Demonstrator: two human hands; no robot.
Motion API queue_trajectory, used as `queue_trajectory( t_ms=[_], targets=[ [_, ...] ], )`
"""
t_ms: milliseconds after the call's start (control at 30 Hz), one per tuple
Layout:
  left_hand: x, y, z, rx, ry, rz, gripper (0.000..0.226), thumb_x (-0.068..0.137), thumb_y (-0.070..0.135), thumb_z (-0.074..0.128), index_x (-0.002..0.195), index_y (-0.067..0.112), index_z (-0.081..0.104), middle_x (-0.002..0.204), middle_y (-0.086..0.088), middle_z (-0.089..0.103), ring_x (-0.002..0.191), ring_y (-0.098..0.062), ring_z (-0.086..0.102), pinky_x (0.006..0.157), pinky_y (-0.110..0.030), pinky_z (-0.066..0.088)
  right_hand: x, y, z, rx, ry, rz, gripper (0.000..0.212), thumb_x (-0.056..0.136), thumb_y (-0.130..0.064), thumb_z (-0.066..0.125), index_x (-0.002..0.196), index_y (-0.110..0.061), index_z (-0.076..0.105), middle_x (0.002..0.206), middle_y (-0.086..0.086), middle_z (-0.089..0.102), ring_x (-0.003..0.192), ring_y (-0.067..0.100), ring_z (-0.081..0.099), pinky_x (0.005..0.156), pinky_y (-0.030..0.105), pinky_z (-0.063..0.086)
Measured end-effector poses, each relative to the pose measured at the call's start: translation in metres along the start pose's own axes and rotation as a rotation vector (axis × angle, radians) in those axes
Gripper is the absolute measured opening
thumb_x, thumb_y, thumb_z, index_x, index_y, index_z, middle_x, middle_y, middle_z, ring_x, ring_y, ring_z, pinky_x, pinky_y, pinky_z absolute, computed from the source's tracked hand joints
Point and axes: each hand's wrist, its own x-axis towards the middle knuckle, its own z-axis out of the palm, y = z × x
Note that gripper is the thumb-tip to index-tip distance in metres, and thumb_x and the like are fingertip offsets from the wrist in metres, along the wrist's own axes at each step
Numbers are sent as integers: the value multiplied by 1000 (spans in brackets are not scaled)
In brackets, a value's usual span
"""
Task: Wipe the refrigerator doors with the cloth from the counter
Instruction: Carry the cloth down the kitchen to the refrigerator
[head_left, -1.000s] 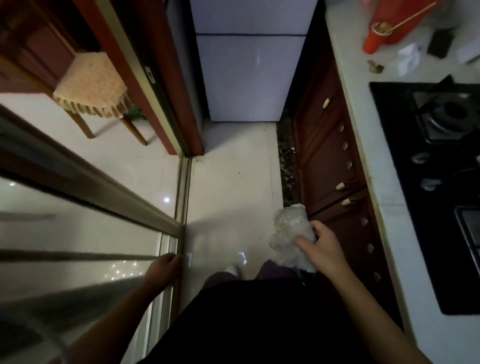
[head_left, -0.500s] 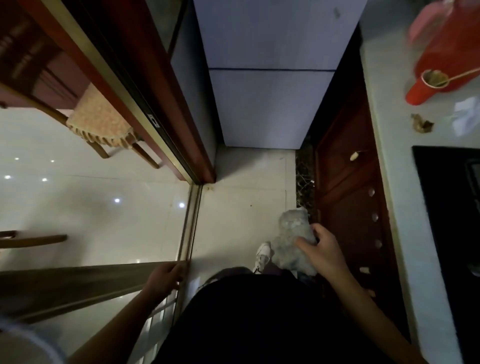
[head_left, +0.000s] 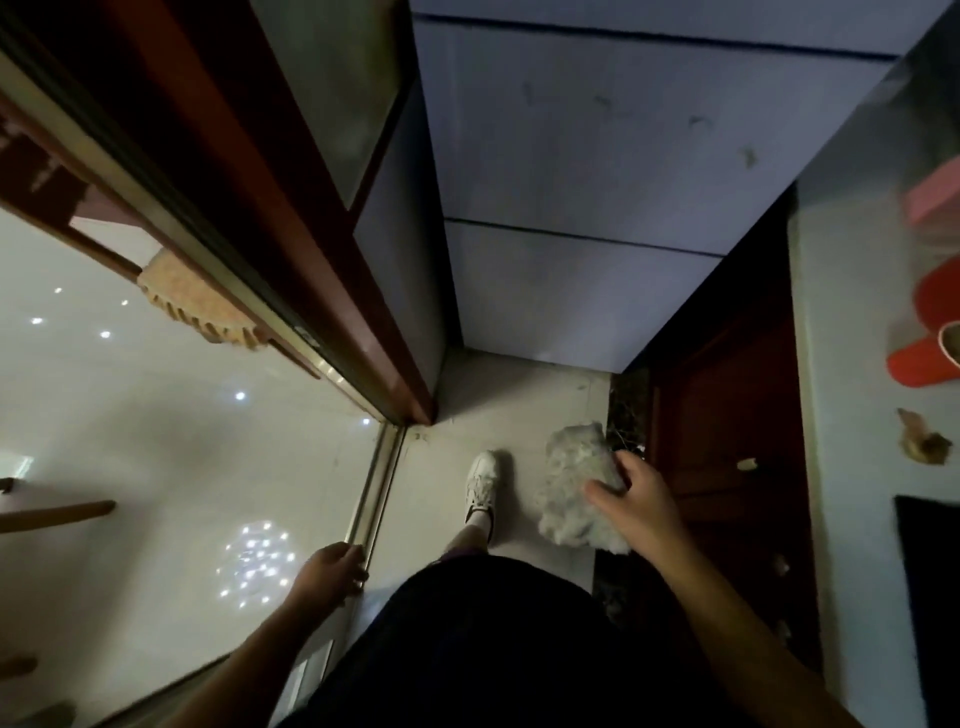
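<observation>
I have the crumpled grey cloth off the counter and gripped in my right hand, low and short of the refrigerator doors, my left hand loosely curled and empty, so I judge all the wiping remains.

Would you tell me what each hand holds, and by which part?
Right hand grips the bunched cloth by its right edge; left hand: cannot be told.

One cloth, one refrigerator, two hands, one shoe.
</observation>
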Motion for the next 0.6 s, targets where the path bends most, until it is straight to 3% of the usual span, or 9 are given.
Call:
queue_trajectory(
  t_ms=[133, 233, 267, 367, 467, 600],
  targets=[
    [38, 75, 1, 70, -69, 19, 20, 100, 4, 51, 87, -6, 61, 77, -19, 58, 59, -26, 52, 35, -15, 39, 34, -15, -17, 7, 57, 109, 15, 87, -18, 74, 91, -21, 60, 90, -2, 70, 90, 23, 69, 74, 36, 53],
    [69, 136, 1, 170, -139, 61, 22, 100, 7, 53, 94, -11, 65, 75, -17, 64, 58, -25, 56, 37, -16, 40, 55, -31, -31, 0, 122, 167, 25, 90, -19, 74, 111, -17, 62, 99, 2, 65, 97, 21, 64, 86, 38, 50],
    [79, 158, 2, 200, -164, 82, 21, 100, 8, 54, 94, -10, 65, 73, -15, 65, 57, -24, 57, 37, -16, 40, 61, -35, -35, 3, 145, 167, 26, 90, -20, 74, 112, -12, 63, 98, 2, 65, 94, 20, 64, 85, 38, 50],
    [99, 221, 5, 239, -184, 148, 15, 100, 5, 54, 90, -1, 63, 75, -13, 64, 59, -21, 57, 37, -13, 40, 78, -46, -46, 28, 186, 169, 19, 89, -26, 74, 103, -20, 64, 94, 0, 69, 88, 16, 66, 81, 39, 53],
    [114, 270, 9, 286, -190, 232, 14, 101, 8, 53, 95, 2, 65, 78, -11, 66, 59, -18, 58, 39, -12, 40, 94, -58, -54, 63, 219, 170, 14, 90, -21, 75, 93, -21, 61, 88, -2, 67, 82, 9, 63, 73, 31, 47],
    [120, 308, 10, 359, -223, 319, 19, 103, 12, 51, 89, 9, 65, 84, -12, 68, 66, -18, 62, 47, -17, 43, 118, -75, -62, 41, 208, 131, 13, 90, -19, 74, 93, -18, 61, 86, -1, 66, 81, 12, 62, 71, 30, 44]
  ],
)
